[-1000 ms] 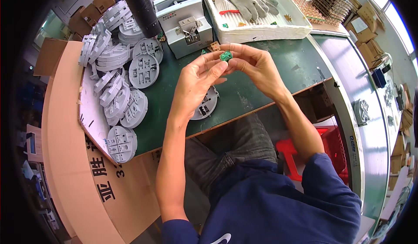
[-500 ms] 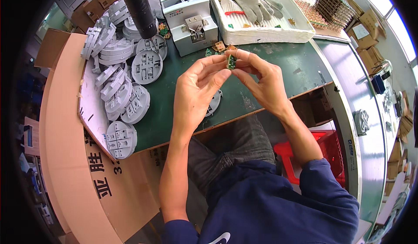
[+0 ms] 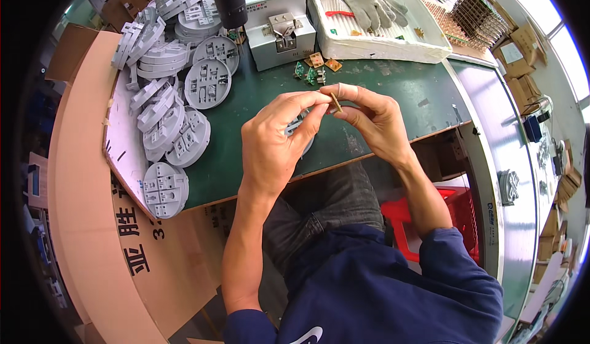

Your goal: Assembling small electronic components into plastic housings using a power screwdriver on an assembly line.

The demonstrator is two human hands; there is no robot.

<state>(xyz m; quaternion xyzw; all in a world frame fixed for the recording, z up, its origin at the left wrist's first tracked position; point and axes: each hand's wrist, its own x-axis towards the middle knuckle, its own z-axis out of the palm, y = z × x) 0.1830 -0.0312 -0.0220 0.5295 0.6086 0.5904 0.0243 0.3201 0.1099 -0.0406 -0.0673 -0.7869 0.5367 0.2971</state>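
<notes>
Both hands pinch one small circuit board (image 3: pixel 335 102) edge-on between them, left hand (image 3: pixel 276 138) and right hand (image 3: pixel 375 120) fingertip-close above the green bench (image 3: pixel 381 86).

Frame centre: I see left hand (image 3: pixel 276 138) and right hand (image 3: pixel 375 120) pinching one small tan board (image 3: pixel 335 102) together above the green bench (image 3: pixel 393 80). Grey round housings (image 3: pixel 184 92) piled upper left.

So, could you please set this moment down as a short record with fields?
left hand: left hand pinches a small circuit board, seen edge-on, at its fingertips
right hand: right hand pinches the same board from the other side
under the hands: grey round plastic part on the green mat
left of the mat: stacked grey discs
behind: more small boards, grey machine, white tray with gloves
</notes>
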